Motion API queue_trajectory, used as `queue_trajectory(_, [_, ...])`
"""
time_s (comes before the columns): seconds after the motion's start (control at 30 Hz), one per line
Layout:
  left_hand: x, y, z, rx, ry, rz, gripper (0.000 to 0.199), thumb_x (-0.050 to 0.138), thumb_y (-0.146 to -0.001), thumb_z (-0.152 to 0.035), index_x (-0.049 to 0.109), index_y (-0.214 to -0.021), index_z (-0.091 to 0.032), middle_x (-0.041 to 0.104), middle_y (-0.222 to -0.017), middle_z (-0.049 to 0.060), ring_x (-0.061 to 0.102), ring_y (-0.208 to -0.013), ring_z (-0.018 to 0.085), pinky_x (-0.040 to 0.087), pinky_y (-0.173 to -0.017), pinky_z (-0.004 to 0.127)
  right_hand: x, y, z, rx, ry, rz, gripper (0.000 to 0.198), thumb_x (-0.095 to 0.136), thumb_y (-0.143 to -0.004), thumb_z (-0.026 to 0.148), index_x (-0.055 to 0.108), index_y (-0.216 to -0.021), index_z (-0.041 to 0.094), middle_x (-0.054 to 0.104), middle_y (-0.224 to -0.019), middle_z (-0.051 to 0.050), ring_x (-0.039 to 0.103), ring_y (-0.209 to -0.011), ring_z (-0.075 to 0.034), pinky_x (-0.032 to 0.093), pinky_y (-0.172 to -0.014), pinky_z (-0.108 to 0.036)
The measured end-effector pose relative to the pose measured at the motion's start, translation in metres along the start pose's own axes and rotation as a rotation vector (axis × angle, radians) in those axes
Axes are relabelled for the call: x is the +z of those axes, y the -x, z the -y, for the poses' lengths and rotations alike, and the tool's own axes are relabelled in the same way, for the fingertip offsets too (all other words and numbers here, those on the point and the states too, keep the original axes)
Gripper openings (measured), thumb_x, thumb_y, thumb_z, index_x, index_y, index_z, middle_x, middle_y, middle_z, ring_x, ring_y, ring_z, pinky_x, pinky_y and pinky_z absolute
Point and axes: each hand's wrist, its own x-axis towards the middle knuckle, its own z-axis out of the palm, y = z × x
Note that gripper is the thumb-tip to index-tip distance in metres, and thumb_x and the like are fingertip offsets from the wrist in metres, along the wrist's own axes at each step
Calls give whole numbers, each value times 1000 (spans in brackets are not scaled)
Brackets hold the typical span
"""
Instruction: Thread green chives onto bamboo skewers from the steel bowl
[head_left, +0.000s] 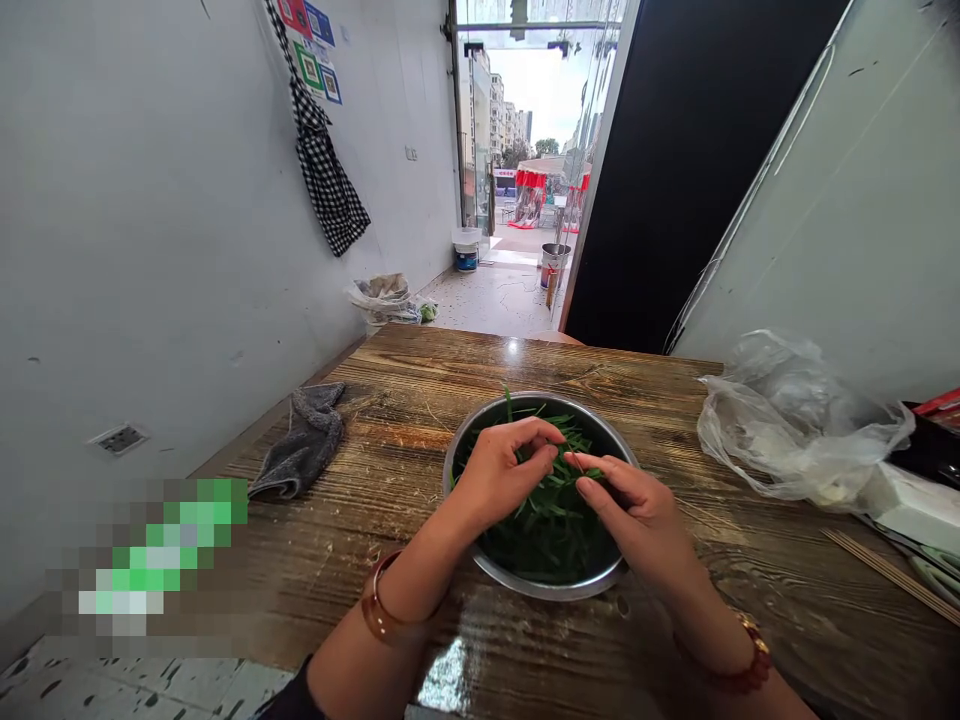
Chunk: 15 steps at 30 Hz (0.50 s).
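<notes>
A round metal bowl stands on the table in front of me, filled with long, narrow green leaf strips. Both hands meet over it. My left hand is closed in a pinch above the leaves, thumb and forefinger bent towards each other; whatever lies between them is too small to make out. My right hand pinches a few green strips near the bowl's right side. A fine reddish line runs between the two sets of fingertips; I cannot tell whether it is a stick or a stem.
On the wooden table are a grey cloth to the left, a crumpled clear plastic bag to the right, and thin wooden sticks at the right edge. A checked apron hangs on the wall. Buckets stand near the doorway.
</notes>
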Motion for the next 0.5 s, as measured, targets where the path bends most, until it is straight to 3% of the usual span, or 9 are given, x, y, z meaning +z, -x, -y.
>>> queue_trajectory(0.5, [1, 0, 3, 15, 29, 16, 16, 53, -80, -19, 68, -88, -16, 61, -66, -2, 56, -63, 11, 44, -62, 23, 0, 0, 3, 10, -5, 2, 27, 58, -86, 34, 71, -108, 25, 72, -105, -6, 67, -94, -21, 54, -74, -31])
